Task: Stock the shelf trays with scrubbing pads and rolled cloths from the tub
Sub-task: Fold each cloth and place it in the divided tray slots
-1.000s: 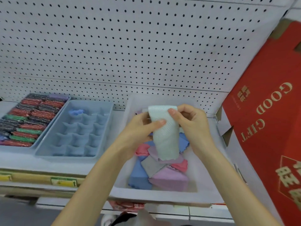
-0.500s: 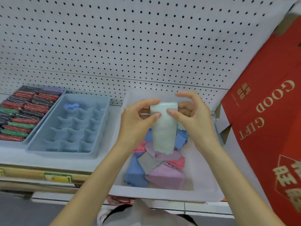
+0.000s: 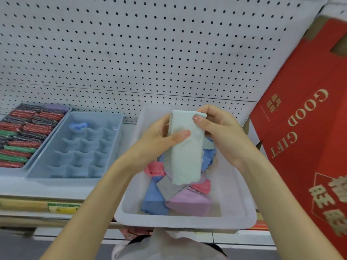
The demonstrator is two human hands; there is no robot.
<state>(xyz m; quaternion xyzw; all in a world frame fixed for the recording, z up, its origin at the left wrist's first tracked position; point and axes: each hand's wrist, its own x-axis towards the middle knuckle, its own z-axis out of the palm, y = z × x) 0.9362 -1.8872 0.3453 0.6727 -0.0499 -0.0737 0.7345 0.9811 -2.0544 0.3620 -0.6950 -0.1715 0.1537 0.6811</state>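
Both hands are clamped on the pale green cloth [image 3: 185,152]. My left hand [image 3: 157,143] has its thumb pressed across the front of the strip, lower down than a second ago, when both thumbs sat up at the top edge. The right hand [image 3: 223,130] curls over the top right corner, one fingertip on the upper hem. The cloth hangs as a long folded strip, tilted slightly, its loose end dangling over the pile.

It's in the air above the tub [image 3: 184,223], not touching the loose cloths [image 3: 187,201] inside: blue, lilac, grey and pink, lying as they did before.

To the left, on the shelf, the divided tray [image 3: 63,180] holds the same single blue roll [image 3: 78,125] in a far corner cell. Beyond it, the scrubbing pads [image 3: 20,143] lie in rows. The pegboard [image 3: 131,53] stands behind and the red box [image 3: 309,147] leans in on the right.
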